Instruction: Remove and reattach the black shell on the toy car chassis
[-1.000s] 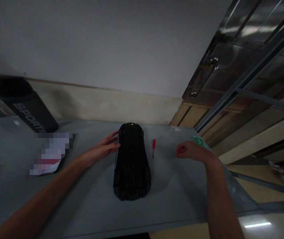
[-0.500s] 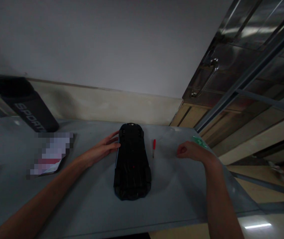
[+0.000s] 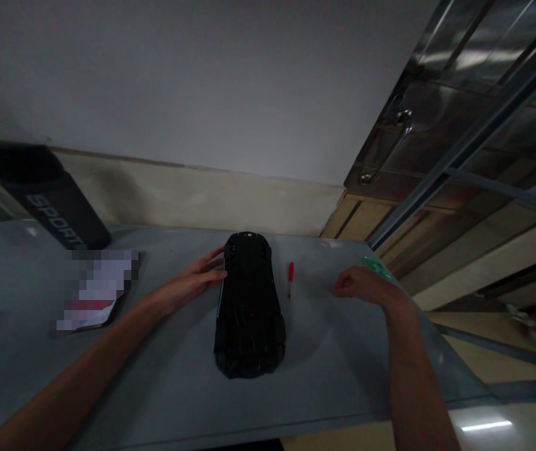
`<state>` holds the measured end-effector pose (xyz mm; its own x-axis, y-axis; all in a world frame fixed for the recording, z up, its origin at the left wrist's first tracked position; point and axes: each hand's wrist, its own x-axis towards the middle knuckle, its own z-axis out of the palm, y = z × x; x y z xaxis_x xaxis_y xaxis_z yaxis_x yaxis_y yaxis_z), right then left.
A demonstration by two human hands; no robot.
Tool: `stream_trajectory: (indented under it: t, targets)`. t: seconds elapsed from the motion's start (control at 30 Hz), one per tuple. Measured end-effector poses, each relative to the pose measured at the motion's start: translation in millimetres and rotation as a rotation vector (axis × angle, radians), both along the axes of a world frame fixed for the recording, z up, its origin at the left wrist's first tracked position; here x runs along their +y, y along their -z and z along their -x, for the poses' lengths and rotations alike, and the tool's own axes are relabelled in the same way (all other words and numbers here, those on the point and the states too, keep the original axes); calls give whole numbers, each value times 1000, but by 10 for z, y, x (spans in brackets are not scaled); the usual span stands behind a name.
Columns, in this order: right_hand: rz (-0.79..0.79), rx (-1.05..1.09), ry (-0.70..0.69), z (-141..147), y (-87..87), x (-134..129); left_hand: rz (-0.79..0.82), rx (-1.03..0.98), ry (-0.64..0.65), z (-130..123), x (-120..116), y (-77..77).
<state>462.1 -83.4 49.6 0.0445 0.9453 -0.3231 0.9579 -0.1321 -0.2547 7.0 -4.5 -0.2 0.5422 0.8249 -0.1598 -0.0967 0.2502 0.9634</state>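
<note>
- While the left hand spreads its fingers wide against the flank, the toy car lies belly-up just to that hand's right on the tabletop.
- It is probably light, stiff plastic, rather smooth — likely to rock on its curved roof; the two long sides, between the wheels, look the best hold.
- Its underside is black, with a tiny red spot, a pale dot at the far end and a thin bluish edge.
- The right hand is loosely curled, beyond the red-handled screwdriver — whether it pinches something small, I cannot tell.
</note>
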Motion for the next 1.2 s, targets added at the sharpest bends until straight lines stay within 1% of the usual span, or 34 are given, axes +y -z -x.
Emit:
stream_trajectory:
  t: [0.13, 0.37, 0.43, 0.53, 0.63, 0.77, 0.9, 0.97, 1.1, 1.2]
  targets:
    - [-16, -12, -6, 34, -13, -12, 4, 21, -9, 8, 4, -1]
    - [-37, 6, -6, 69, -50, -18, 17, -4, -18, 7, 7, 27]
    - [-60, 80, -31, 108, -83, -9, 22, -8, -21, 10, 15, 41]
    - [-87, 317, -119, 240, -156, 3, 15, -31, 5, 9, 33, 56]
    - [-90, 510, -202, 446, -238, 3, 20, -65, 17, 1, 47, 59]
    - [-138, 667, -303, 758, -317, 3, 46, -107, -2, -10, 58, 74]
    - [-184, 802, -364, 1147, -352, 48, 66, -128, -8, -16, 70, 103]
    - [-207, 820, -405, 1391, -364, 85, 78, -140, -8, -23, 72, 112]
    - [-241, 793, -552, 1871, -374, 196, 69, -174, -14, -32, 60, 107]
    - [-301, 733, -619, 2109, -350, 314, 58, -179, -9, -33, 40, 86]
